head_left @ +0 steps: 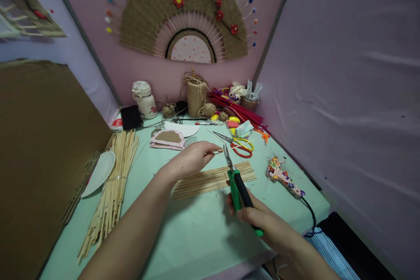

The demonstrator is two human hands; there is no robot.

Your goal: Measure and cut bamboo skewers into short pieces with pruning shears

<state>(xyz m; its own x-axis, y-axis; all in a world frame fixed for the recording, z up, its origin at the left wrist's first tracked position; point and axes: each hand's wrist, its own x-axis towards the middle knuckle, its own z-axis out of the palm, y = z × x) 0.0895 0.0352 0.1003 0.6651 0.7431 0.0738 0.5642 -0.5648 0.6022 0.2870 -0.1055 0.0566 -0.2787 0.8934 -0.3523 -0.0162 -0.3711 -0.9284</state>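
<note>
Clock centred on stick row [213,180] | 9 o'clock: stick bundle [113,190] | 11 o'clock: left hand [193,157], pinching thin stick [218,152] at 1 o'clock | 4 o'clock: right hand [259,218], gripping pliers [242,190], tips at thin stick | 3 o'clock: glue gun [286,179]

no readable text, labels, brands, numbers, signs

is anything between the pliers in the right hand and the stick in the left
Nothing visible: the right hand holds the pliers with their tips at the stick, close to the left hand. The scissors lie beyond it.
</note>
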